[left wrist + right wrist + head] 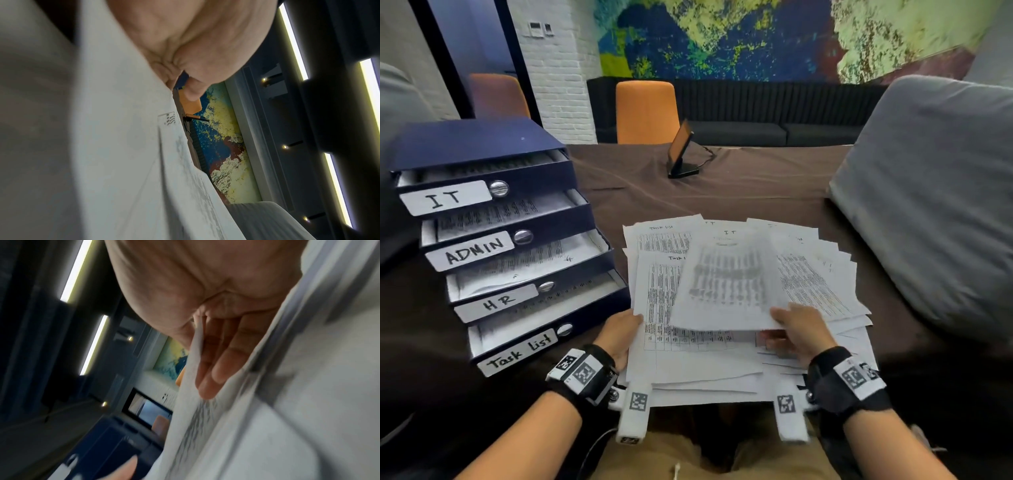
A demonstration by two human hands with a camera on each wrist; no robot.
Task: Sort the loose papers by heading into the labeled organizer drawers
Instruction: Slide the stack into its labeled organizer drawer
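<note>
We note a table (739,192) under a creased brown cloth. Directly on it: blue four-drawer organizer (493,219) at left, fanned pile of loose papers (808,281) at near centre, small tilted screen on stand (681,150) toward the far edge.

Matt white papers (709,363); shiny metal knobs (498,188); creased brown cloth (756,185).
</note>
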